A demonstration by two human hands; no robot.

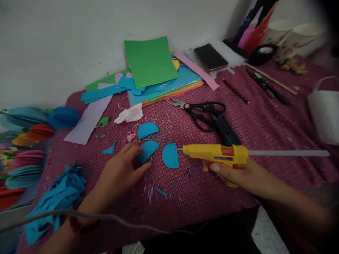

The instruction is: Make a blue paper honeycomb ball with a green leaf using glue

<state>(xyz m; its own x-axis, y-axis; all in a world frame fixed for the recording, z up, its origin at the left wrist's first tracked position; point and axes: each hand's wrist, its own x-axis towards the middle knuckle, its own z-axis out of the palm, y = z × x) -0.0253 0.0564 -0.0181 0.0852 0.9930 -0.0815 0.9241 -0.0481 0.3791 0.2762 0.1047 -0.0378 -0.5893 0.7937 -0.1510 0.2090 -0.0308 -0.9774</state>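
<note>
My right hand [233, 173] is wrapped round the handle of a yellow hot glue gun [206, 151], with a long clear glue stick [288, 153] sticking out of its back. The gun's nozzle points left, at the edge of a blue paper half-circle [170, 156]; whether it touches cannot be told. My left hand [129, 164] rests at a second blue half-circle [149, 150], thumb and fingers apart, fingertips at the paper's left edge. Just above lies another blue half-circle stack [147, 130].
Black-handled scissors [202, 111] lie behind the gun, beside a dark blue tool [225, 128]. Coloured paper sheets [152, 63] and a phone [210, 56] are at the back. Blue scraps [59, 194] heap at left. A grey cord [113, 218] crosses the front. Paper cups [300, 38] stand back right.
</note>
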